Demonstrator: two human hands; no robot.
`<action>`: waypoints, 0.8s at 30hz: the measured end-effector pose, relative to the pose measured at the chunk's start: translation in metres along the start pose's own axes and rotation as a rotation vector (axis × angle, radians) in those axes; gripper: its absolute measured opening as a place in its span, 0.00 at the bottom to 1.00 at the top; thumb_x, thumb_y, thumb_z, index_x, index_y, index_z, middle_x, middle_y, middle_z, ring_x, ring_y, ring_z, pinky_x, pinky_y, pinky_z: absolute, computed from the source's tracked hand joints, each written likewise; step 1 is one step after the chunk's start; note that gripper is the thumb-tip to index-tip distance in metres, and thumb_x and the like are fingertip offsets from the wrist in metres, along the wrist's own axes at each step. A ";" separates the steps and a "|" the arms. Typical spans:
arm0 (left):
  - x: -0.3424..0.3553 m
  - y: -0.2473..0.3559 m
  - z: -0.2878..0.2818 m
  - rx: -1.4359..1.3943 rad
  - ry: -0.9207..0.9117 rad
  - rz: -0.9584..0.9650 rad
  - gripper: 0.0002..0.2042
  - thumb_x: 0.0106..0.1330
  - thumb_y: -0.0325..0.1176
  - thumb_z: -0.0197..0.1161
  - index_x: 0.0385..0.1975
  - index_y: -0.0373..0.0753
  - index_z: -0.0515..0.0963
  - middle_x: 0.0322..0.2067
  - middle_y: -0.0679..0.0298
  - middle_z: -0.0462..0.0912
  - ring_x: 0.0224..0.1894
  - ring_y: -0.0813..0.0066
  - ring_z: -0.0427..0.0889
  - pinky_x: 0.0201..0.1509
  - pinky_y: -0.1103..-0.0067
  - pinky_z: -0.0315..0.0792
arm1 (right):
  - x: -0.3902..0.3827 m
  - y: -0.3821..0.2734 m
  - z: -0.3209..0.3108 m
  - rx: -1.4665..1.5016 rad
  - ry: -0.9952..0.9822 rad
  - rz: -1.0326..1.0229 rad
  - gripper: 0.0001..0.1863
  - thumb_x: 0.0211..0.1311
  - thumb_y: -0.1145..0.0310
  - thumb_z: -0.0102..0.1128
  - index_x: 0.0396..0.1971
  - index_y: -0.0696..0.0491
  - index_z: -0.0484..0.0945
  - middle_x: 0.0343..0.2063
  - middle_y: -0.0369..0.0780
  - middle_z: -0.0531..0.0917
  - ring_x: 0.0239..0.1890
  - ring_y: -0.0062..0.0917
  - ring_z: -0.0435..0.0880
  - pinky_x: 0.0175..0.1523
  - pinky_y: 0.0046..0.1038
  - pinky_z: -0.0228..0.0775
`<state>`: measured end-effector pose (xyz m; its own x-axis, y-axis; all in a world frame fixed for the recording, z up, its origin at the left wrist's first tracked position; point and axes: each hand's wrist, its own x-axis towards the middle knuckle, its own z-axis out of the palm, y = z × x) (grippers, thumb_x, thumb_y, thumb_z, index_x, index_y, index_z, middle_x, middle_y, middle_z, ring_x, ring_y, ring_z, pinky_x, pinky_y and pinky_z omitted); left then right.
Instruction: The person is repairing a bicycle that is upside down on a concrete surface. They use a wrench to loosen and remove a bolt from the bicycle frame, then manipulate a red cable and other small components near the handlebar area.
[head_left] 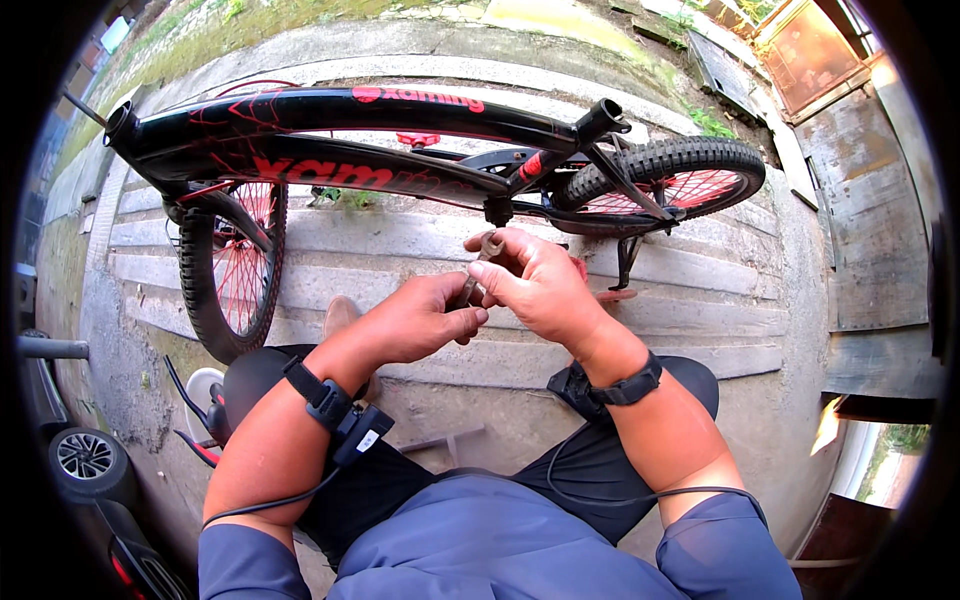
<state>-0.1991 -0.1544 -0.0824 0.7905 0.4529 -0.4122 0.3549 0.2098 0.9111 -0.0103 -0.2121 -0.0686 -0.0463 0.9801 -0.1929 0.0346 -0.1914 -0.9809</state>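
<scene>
Left hand point(415, 322): closed around the lower end of a small metal tool point(478, 272).
Right hand point(535, 285): curled shut over the tool's upper part.
Tool: held between both hands, just below the bicycle frame point(330, 150).
Grip advice: the tool is best kept steady near the pedal point(598, 290), with fingers kept clear of its head.

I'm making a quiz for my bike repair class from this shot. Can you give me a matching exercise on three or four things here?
Things:
1. bicycle frame
2. front wheel spokes
3. metal tool
4. wrist strap

Descriptions:
a. red, inside a black tyre
b. black, on the right forearm
c. held between both hands
d. black with red markings, lying on its side

Pairs: 1-d, 2-a, 3-c, 4-b
</scene>
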 end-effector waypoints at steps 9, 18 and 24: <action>0.000 -0.006 -0.005 0.229 0.012 -0.011 0.09 0.72 0.32 0.58 0.44 0.33 0.78 0.33 0.64 0.84 0.38 0.77 0.81 0.46 0.77 0.75 | -0.007 -0.010 0.006 -0.040 -0.152 -0.012 0.11 0.68 0.75 0.59 0.47 0.62 0.79 0.33 0.36 0.83 0.34 0.15 0.81 0.41 0.20 0.75; -0.005 0.000 -0.001 0.388 0.089 0.084 0.13 0.70 0.33 0.58 0.52 0.38 0.77 0.39 0.53 0.85 0.42 0.62 0.83 0.49 0.70 0.75 | -0.005 0.005 0.011 -0.264 -0.097 -0.246 0.07 0.60 0.75 0.65 0.38 0.57 0.84 0.31 0.41 0.84 0.33 0.25 0.84 0.41 0.26 0.76; -0.002 -0.006 -0.003 0.489 0.103 0.180 0.15 0.66 0.34 0.58 0.53 0.44 0.77 0.42 0.47 0.84 0.45 0.40 0.81 0.48 0.63 0.75 | -0.008 -0.002 0.014 -0.329 -0.089 -0.335 0.06 0.58 0.77 0.68 0.36 0.56 0.85 0.31 0.39 0.85 0.34 0.22 0.84 0.41 0.24 0.76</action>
<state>-0.2038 -0.1540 -0.0868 0.8158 0.5328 -0.2251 0.4292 -0.2968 0.8530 -0.0237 -0.2207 -0.0656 -0.1943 0.9739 0.1172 0.3168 0.1754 -0.9321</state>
